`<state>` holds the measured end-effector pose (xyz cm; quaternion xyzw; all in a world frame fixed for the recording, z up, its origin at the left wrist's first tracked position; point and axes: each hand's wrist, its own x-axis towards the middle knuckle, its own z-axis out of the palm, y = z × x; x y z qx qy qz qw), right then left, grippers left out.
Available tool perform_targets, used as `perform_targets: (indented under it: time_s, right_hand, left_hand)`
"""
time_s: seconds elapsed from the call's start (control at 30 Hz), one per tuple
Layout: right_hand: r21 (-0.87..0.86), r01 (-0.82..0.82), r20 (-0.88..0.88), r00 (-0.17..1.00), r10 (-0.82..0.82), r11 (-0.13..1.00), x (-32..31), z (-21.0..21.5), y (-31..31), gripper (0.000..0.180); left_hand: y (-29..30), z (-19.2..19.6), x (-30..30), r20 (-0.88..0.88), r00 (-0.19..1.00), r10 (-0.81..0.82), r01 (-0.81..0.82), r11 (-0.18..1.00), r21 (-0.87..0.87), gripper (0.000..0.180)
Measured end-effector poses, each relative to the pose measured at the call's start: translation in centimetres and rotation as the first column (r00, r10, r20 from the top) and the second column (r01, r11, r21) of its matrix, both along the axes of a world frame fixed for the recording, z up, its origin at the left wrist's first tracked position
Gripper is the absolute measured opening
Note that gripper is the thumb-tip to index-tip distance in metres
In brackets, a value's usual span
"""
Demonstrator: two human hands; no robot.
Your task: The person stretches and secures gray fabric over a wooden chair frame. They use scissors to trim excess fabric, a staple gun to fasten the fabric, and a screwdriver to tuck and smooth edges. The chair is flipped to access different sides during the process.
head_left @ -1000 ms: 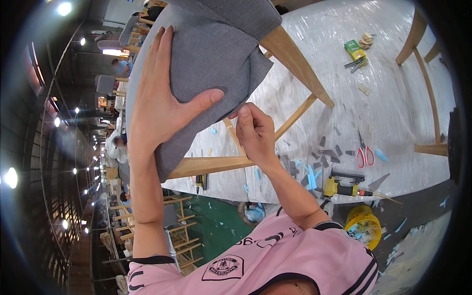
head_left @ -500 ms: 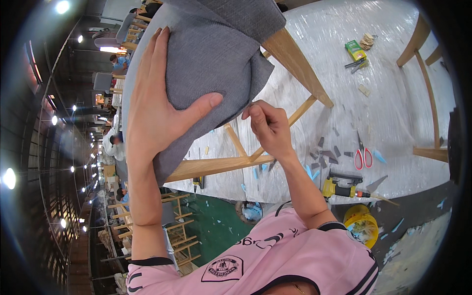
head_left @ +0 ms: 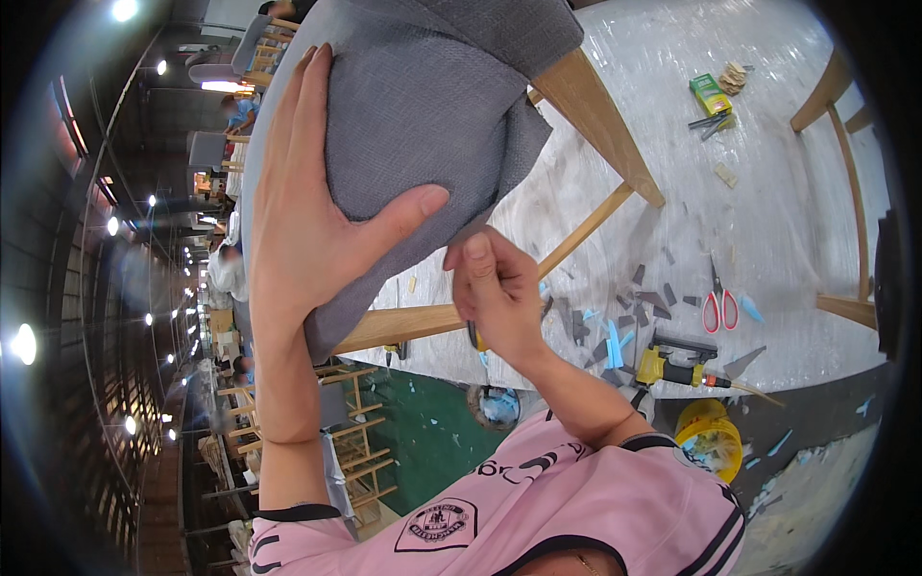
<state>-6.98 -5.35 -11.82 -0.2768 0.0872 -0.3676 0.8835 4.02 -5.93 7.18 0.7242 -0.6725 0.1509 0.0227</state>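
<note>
A chair with grey upholstery fabric and pale wooden legs rests on a film-covered table. My left hand lies stretched out on the fabric, thumb spread to the right and fingers pointing away from me. Along the loose lower edge of the same fabric, my right hand is closed in a pinch, thumb against the curled fingers. The bit of fabric between those fingertips is mostly hidden. A flap of the fabric sticks out beside the wooden leg.
On the plastic-covered table lie red-handled scissors, a yellow-and-black staple gun, a small green box and dark fabric scraps. A yellow bucket stands below the edge. Another wooden chair frame is at right.
My right hand has slid left and toward me along the fabric's edge. My left hand stays spread on the fabric. The view has shifted slightly.
</note>
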Motion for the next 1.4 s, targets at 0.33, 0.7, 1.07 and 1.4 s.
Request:
perform_targets:
  time_s: [0.33, 0.7, 1.07, 1.4]
  right_hand:
    - [-0.023, -0.077, 0.02, 0.997, 0.078, 0.997, 1.0, -5.9, 2.3, 0.042]
    - [0.056, -0.013, -0.088, 0.996, 0.018, 0.998, -6.5, -6.3, 1.6, 0.033]
    - [-0.082, 0.233, -0.06, 0.97, -0.238, 0.969, -1.2, -2.8, -4.5, 0.026]
    - [-0.085, 0.514, 0.032, 0.858, -0.513, 0.854, 2.7, 0.5, -5.9, 0.031]
  left_hand:
    - [0.1, 0.1, 0.8, -0.15, 0.977, -0.149, 0.107, 0.961, -0.255, 0.06]
    - [8.3, -16.6, -10.1, -0.805, 0.583, -0.108, -0.151, 0.959, -0.238, 0.037]
    - [0.7, -4.5, -5.2, 0.393, 0.906, -0.16, 0.207, 0.975, -0.081, 0.024]
    - [0.3, -4.3, -5.2, 0.276, 0.931, -0.239, 0.271, 0.959, -0.082, 0.022]
